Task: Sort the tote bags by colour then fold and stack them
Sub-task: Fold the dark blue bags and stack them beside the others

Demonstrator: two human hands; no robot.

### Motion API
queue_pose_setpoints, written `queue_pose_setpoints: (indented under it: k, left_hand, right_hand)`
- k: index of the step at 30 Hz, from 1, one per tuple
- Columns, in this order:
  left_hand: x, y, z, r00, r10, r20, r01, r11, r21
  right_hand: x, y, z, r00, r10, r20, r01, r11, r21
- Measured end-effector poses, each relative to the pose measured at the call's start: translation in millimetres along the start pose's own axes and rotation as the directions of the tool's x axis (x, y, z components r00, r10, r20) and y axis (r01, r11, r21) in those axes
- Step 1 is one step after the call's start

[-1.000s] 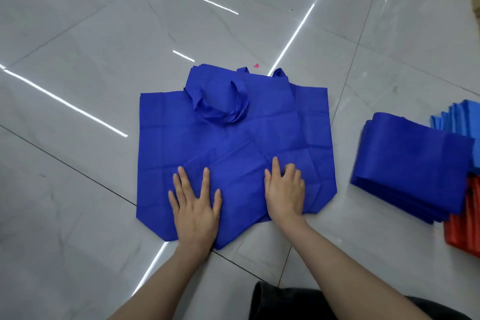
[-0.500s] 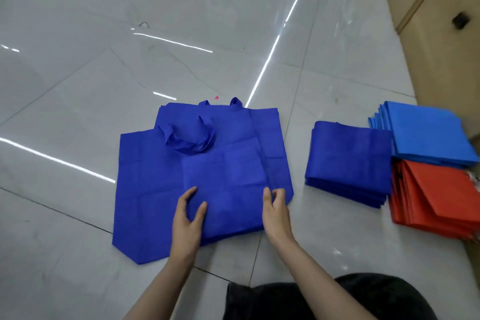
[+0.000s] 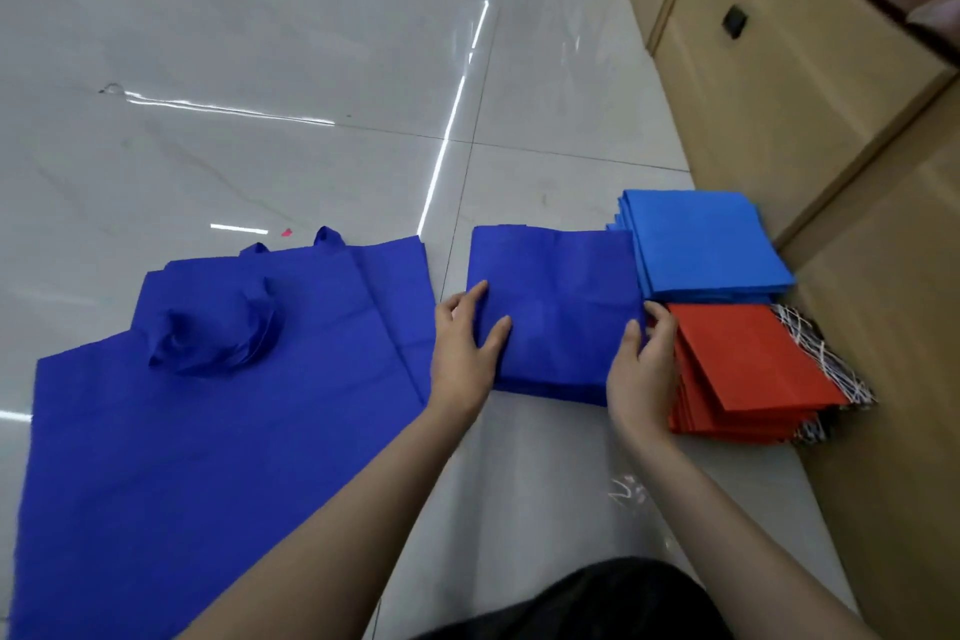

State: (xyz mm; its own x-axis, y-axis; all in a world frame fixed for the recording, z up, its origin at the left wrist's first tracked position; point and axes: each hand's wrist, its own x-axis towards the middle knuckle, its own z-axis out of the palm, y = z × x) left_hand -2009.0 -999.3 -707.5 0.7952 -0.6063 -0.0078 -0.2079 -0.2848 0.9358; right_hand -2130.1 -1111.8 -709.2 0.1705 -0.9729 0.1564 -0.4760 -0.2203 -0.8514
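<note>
I have the left grip [image 3: 465, 353] flat, fingers straight, on the folded dark blue bag [image 3: 561, 317]; right grip [image 3: 644, 359] pinches its right edge, beside the red stack [image 3: 753, 359]

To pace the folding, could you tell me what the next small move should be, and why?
Probably let go of the folded dark blue bag: it lies on its stack, left hand and right hand at its edges, and an unfolded bag waits alongside.

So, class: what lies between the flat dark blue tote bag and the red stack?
The folded dark blue stack, with the left hand and the right hand at its two side edges, as the head view shows.
</note>
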Motion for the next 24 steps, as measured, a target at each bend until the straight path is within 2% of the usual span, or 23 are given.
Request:
queue_pose_setpoints:
  k: [2,4,6,7,8,11,13,15,19,21,24]
  left_hand:
    - [13,-2,20,0.998,-0.044,0.038,0.039,0.993,0.115]
    - [20,-9,37,0.997,-0.062,0.047,0.044,0.949,0.313]
    - [22,-19,49,0.999,-0.02,0.026,0.006,0.878,0.48]
    - [23,-23,53,1.0,0.003,0.018,-0.012,0.855,0.518]
    - [24,-27,56,0.999,0.025,0.025,-0.035,0.84,0.542]
    - [30,-44,62,0.985,0.05,0.164,-0.145,0.756,0.638]
    - [34,-58,67,0.967,-0.001,0.254,-0.181,0.699,0.692]
    - [35,-72,73,0.959,-0.029,0.281,-0.189,0.676,0.712]
    - [33,-93,83,0.963,-0.001,0.27,-0.191,0.705,0.683]
    - [34,-96,84,0.963,-0.007,0.27,-0.186,0.708,0.681]
    - [37,-90,82,0.948,-0.083,0.308,-0.18,0.659,0.73]
  right_hand:
    - [18,15,3,0.999,-0.03,0.019,0.033,0.973,-0.23]
    - [28,29,11,0.977,-0.163,0.135,0.209,0.845,-0.492]
    - [34,38,24,0.899,-0.301,0.317,0.435,0.695,-0.572]
    - [37,39,30,0.856,-0.336,0.392,0.514,0.632,-0.58]
    - [39,40,37,0.832,-0.305,0.462,0.545,0.601,-0.584]
    - [50,50,49,0.815,-0.098,0.571,0.514,0.577,-0.635]
    - [55,67,51,0.808,-0.049,0.587,0.502,0.577,-0.644]
    - [53,81,53,0.816,-0.079,0.572,0.507,0.574,-0.644]
    - [43,95,62,0.87,-0.195,0.452,0.472,0.594,-0.652]
    - [43,96,63,0.873,-0.213,0.439,0.472,0.597,-0.649]
    - [43,92,62,0.875,-0.172,0.453,0.461,0.585,-0.668]
